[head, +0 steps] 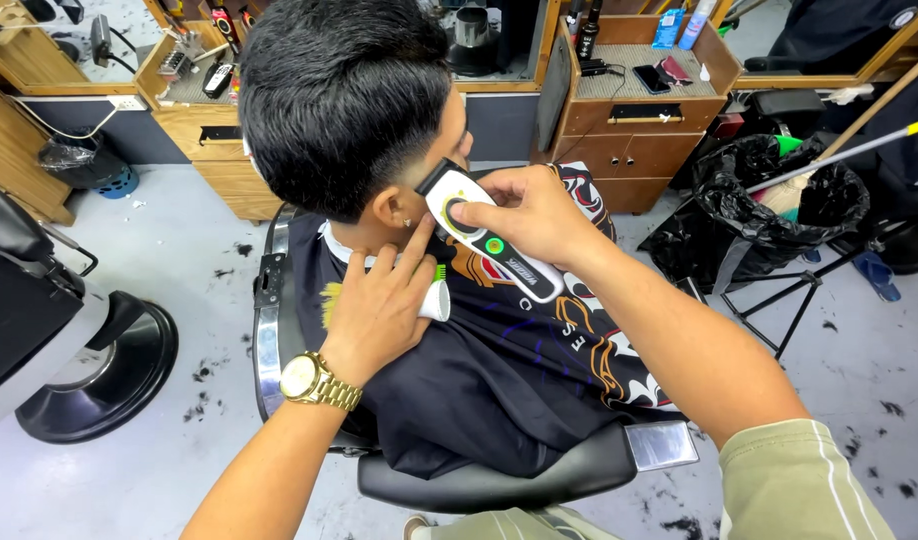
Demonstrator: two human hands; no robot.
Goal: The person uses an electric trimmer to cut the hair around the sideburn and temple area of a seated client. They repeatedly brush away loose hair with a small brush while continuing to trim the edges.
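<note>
A seated person with short black hair [344,90] wears a black cape [499,370] in a barber chair [499,478]. My right hand [534,215] grips a white and black hair clipper [484,240], its blade against the sideburn by the ear. My left hand [379,305], a gold watch on its wrist, rests at the person's neck. It holds a small white brush with yellow bristles [436,298], one finger pointing up toward the ear.
A second barber chair [49,330] stands at the left. Wooden cabinets [639,110] with tools line the back under mirrors. A black bin bag on a stand [779,200] sits at the right. Hair clippings lie scattered on the grey floor.
</note>
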